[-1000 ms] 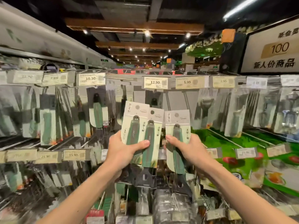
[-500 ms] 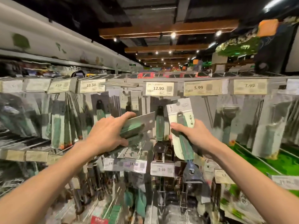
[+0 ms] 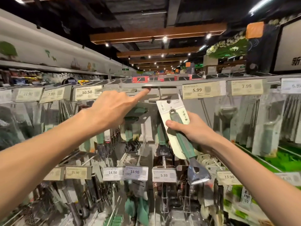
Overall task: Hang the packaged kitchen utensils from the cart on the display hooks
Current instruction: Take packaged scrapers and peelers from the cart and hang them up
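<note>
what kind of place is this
Most likely a supermarket housewares aisle: price tags line the rails, packaged utensils hang on hooks, and the right hand holds a carded utensil.

Pale green card package (image 3: 175, 111) with a dark green utensil handle (black metal head (image 3: 197, 174) at six o'clock); cream price tags (image 3: 202, 90) with black digits.

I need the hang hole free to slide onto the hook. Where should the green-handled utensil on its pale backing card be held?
Grip the green-handled utensil on its pale backing card mid-handle, from the right edge, as the right hand does now. The card tilts with its punched hang hole at the top, uncovered, and the heavy metal head hangs below.
</note>
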{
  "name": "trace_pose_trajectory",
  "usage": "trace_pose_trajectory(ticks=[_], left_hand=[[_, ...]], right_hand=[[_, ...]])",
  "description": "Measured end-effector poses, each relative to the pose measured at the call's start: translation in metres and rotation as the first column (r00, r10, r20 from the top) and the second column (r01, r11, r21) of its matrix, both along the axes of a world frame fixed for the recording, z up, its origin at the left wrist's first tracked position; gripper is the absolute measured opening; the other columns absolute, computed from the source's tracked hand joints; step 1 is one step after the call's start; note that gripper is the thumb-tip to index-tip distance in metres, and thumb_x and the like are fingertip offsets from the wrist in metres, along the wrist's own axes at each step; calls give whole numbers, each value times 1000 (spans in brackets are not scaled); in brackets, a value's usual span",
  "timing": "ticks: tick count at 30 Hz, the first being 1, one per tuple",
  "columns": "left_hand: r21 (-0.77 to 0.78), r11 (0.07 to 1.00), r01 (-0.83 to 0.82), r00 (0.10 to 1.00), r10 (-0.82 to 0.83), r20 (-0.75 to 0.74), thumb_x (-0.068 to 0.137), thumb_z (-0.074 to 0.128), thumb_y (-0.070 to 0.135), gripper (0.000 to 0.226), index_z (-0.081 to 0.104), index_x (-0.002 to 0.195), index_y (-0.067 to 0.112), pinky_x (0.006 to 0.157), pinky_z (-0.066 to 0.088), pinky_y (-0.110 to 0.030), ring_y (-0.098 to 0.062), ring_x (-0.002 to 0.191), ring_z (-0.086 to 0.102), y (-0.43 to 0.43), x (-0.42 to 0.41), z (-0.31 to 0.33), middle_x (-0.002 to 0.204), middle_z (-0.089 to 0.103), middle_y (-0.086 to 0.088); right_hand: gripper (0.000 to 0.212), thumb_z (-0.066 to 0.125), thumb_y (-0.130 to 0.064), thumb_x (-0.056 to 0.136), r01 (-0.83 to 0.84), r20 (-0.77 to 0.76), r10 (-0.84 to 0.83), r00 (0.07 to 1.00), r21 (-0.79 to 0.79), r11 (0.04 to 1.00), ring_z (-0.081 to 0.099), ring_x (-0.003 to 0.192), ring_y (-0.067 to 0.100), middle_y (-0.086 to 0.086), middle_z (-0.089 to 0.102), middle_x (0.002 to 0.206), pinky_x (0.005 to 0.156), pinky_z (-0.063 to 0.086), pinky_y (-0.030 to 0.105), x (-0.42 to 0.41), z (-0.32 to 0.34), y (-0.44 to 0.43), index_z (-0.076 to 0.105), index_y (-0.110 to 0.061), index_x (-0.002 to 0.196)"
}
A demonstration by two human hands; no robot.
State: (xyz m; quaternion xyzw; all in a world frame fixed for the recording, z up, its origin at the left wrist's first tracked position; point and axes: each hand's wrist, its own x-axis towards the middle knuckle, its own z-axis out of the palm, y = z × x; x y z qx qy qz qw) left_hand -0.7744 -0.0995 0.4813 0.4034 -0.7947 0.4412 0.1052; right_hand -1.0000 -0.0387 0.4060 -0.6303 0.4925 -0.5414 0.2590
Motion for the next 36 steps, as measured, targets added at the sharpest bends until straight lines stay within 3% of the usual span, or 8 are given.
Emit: trace_pose_trajectory(ticks=[4, 12, 17, 27, 29, 31, 32, 36], left_hand=[[-63, 998, -17, 996, 22, 86, 92, 54, 1, 102, -24, 153, 26, 44, 29, -22, -8, 49, 34, 1, -4, 15, 63, 41, 4], [-74, 995, -71, 969, 86, 231, 99, 49, 7, 93, -25, 153, 25, 43, 34, -21, -9, 51, 41, 5, -9, 33, 68, 48, 3], [-39, 990, -136, 951, 142, 274, 96, 39, -6, 90, -27, 152, 21, 41, 29, -21, -8, 50, 35, 13, -13, 36, 66, 43, 3], [-16, 995, -100, 966, 101, 237, 99, 51, 12, 95, -29, 151, 18, 44, 40, -23, -9, 52, 42, 4, -5, 28, 68, 47, 2], [58, 991, -119, 970, 104, 218, 93, 66, 18, 112, -30, 151, 20, 52, 47, -25, -10, 57, 45, 3, -5, 30, 72, 47, 1], [222, 964, -149, 978, 110, 180, 76, 84, 30, 137, -31, 150, 24, 60, 48, -30, -13, 66, 48, 4, -8, 33, 75, 44, 1], [294, 944, -150, 982, 107, 157, 69, 88, 36, 145, -32, 149, 26, 62, 45, -31, -15, 71, 48, 4, -11, 35, 75, 40, 1], [467, 879, -99, 995, 77, 66, 63, 90, 39, 148, -30, 150, 31, 71, 36, -29, -13, 71, 37, 3, -13, 39, 85, 46, 3]], right_hand=[[17, 74, -23, 85, -21, -8, 21, 1000, -19, 1000, 71, 72, 0, -9, 73, 91, 61, 53, 14, 4, 6, -9, 61, -27, 96], [18, 75, -29, 85, -27, -52, 28, 998, 17, 999, 70, 77, 0, -10, 73, 93, 68, 53, 15, 6, 9, -32, 60, -29, 96], [18, 72, -29, 87, 0, -88, 1, 996, 7, 1000, 69, 93, 11, -7, 71, 101, 88, 54, 33, 7, -11, -54, 60, -31, 99], [26, 67, -39, 89, 193, -160, -182, 970, 62, 979, 64, 74, 11, -5, 67, 81, 63, 47, 19, 9, -19, -87, 63, -15, 98], [48, 71, -48, 84, 265, -180, -246, 952, 92, 960, 64, 82, 12, 1, 67, 95, 70, 50, 22, 8, -22, -87, 57, -12, 112], [87, 75, -48, 79, 334, -184, -307, 934, 139, 932, 56, 120, 25, 12, 53, 138, 100, 48, 40, 6, -26, -83, 35, -5, 143], [93, 78, -43, 78, 345, -156, -324, 933, 138, 928, 52, 124, 27, 10, 47, 142, 104, 45, 43, 5, -30, -79, 27, -5, 146], [51, 76, -8, 79, 492, 35, -492, 870, 9, 871, 48, 87, 14, 2, 46, 99, 79, 41, 26, 3, -57, -59, 39, -13, 115]])
